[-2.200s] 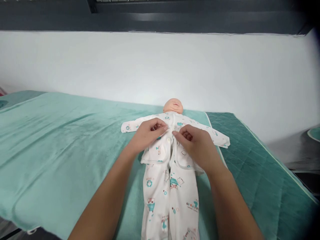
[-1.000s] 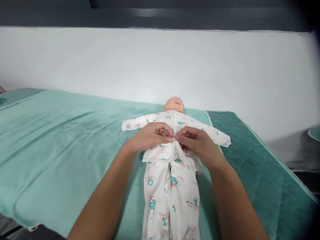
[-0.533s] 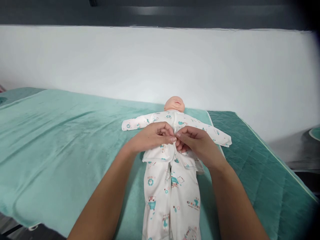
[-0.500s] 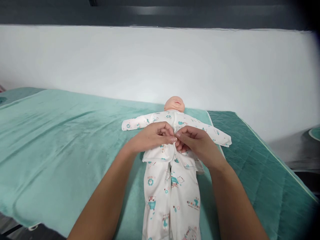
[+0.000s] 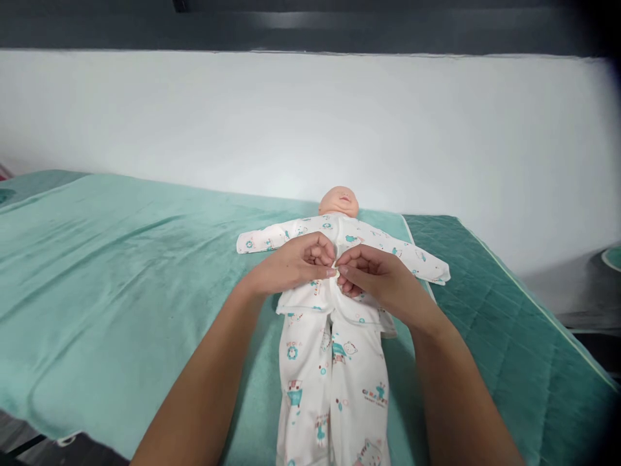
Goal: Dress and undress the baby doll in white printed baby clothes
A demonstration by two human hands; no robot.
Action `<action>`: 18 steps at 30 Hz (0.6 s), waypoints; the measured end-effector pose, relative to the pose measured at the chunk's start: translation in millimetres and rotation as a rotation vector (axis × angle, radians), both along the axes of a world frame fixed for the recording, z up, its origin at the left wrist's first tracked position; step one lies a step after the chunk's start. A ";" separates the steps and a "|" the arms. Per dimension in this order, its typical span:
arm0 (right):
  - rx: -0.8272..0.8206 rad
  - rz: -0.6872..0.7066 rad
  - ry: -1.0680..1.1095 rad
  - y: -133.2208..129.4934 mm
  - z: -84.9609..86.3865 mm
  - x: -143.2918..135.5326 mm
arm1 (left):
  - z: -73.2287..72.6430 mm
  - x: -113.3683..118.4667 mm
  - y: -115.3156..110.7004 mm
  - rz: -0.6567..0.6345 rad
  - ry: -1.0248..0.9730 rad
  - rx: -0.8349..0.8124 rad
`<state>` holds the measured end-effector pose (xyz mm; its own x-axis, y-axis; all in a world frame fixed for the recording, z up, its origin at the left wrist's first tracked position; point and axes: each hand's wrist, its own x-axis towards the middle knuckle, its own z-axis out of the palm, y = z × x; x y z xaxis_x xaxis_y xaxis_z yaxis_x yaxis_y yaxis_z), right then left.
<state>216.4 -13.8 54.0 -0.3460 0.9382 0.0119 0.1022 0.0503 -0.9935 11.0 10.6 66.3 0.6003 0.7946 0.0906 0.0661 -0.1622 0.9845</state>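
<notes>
A baby doll (image 5: 338, 202) lies on its back, dressed in a white printed baby jacket (image 5: 310, 301) and matching trousers (image 5: 305, 362). Both sleeves are stretched out to the sides. At the jacket's front opening, my left hand (image 5: 303, 262) is closed, thumb and fingers pinching the edge of the cloth. My right hand (image 5: 376, 275) pinches the opposite edge, its fingertips nearly touching the left thumb. Between the fingertips shows a small pale round fastener (image 5: 336, 273), apparently a button or snap. The fingers partly hide it.
Under the doll is a light green blanket (image 5: 121, 291), spread over a darker green quilted cover (image 5: 504, 323) that shows at the right. A white wall (image 5: 218, 123) rises behind the doll's head. At lower left the blanket's edge hangs over a dark floor.
Both hands have shifted slightly left along the jacket front, still pinching. The pale fastener now shows between the fingertips, and the right front panel is drawn a little toward the left.
</notes>
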 end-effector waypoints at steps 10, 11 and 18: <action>0.003 0.038 0.038 2.0 -3.1 -0.8 | -2.4 -7.9 4.1 -0.054 0.041 -0.011; 0.007 0.043 0.042 2.2 -3.6 -0.9 | -2.3 -8.3 3.9 -0.052 0.050 -0.008; 0.022 0.032 0.041 2.1 -3.0 -0.9 | 7.1 -5.8 -3.5 0.011 0.245 -0.001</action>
<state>215.5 -11.7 51.0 -0.3745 0.9260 0.0475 0.0593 0.0751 -0.9954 5.3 7.1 73.3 0.5958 0.8010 -0.0579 0.3048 -0.1588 0.9391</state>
